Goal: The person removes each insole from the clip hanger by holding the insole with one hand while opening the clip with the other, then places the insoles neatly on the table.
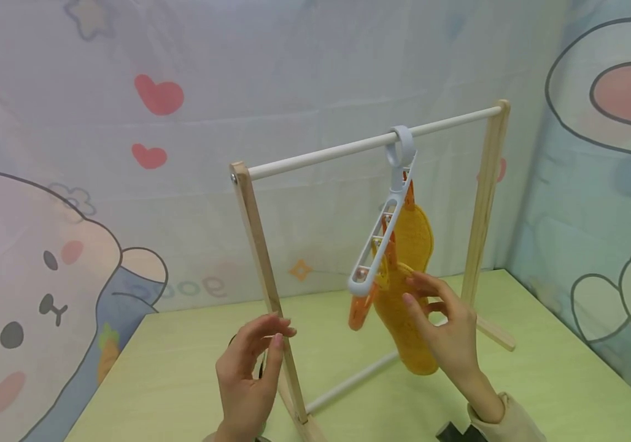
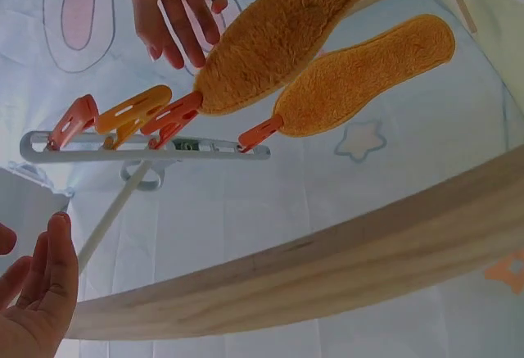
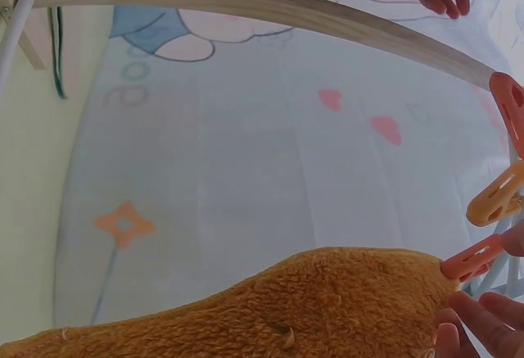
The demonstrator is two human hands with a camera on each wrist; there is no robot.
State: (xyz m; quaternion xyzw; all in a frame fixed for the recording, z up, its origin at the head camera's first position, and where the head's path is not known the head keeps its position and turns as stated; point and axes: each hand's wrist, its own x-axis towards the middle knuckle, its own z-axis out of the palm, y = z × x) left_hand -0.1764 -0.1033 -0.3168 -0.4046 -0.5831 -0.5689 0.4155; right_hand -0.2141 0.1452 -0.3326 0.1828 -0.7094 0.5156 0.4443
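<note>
Two fuzzy orange-yellow insoles, a nearer one (image 1: 404,325) and a farther one (image 1: 417,239), hang toe or heel down from a white clip hanger (image 1: 397,197). An orange clip (image 2: 173,119) grips the nearer insole's top, and another orange clip (image 2: 260,133) the farther one's. Toward the hanger's near end, a yellow clip (image 2: 131,112) and an orange clip (image 1: 361,310) hold nothing. My right hand (image 1: 450,337) is beside the nearer insole, fingers loosely bent, thumb and forefinger apart. Left of the rack, my left hand (image 1: 249,374) is raised with relaxed fingers, holding nothing.
The hanger's hook goes over the white rod (image 1: 321,155) of a small rack with wooden posts (image 1: 263,245). A lower white bar (image 1: 354,380) joins its feet on the light green table (image 1: 183,368). A printed cloth (image 1: 293,73) forms the backdrop.
</note>
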